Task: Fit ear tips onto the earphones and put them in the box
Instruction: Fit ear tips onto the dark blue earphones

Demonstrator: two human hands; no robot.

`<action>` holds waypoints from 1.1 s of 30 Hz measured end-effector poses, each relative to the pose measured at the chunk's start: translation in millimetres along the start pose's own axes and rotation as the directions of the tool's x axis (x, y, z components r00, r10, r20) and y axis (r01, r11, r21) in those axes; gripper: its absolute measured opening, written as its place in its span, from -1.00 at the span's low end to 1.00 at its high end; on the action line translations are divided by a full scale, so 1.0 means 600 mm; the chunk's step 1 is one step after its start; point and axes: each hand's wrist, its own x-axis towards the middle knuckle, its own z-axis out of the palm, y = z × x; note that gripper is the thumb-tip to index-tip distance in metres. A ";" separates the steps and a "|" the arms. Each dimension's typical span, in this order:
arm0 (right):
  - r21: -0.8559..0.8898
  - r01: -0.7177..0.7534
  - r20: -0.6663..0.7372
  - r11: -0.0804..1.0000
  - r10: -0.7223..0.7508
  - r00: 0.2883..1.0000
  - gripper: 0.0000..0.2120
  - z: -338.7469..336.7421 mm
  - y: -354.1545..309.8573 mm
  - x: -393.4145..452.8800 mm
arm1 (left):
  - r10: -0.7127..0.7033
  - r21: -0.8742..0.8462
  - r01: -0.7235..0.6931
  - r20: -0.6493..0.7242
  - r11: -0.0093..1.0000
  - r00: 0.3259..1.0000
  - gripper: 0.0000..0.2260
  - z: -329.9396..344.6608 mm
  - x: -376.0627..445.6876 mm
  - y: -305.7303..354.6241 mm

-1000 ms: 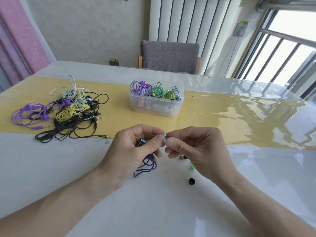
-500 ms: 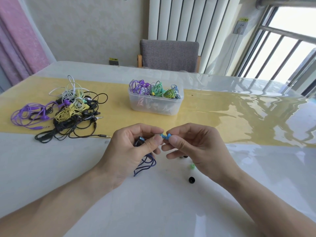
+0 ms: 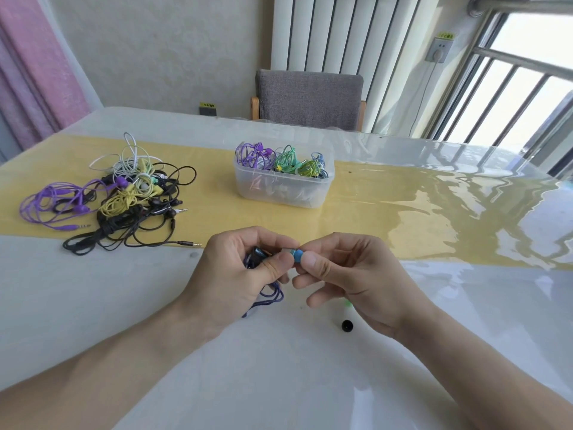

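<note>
- Blue is what now shows in the head view: the blue ear tip [image 3: 298, 254] sits plainly exposed between your two thumbs, where a second ago only a sliver peeked out. By my reading it is partly seated on the earbud, not pushed home.
- Your right hand [image 3: 350, 276] pinches that tip between thumb and forefinger, other fingers loosely curled.
- Your left hand [image 3: 245, 276] grips the earbud, with the dark blue cable [image 3: 269, 297] bunched in its palm and looping down to the counter [image 3: 217, 367].
- The box [image 3: 283, 186], already holding coiled earphones, stands well beyond both hands; the tangled earphone pile [image 3: 114, 197] lies far left.
- A loose black tip [image 3: 347, 325] rests just beside your right wrist.
</note>
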 end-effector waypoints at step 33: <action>0.227 -0.259 0.150 0.939 0.229 0.962 -0.81 -0.001 -0.013 -0.008 | 0.364 0.153 -0.370 0.068 0.916 0.929 -0.80 0.008 -0.014 0.016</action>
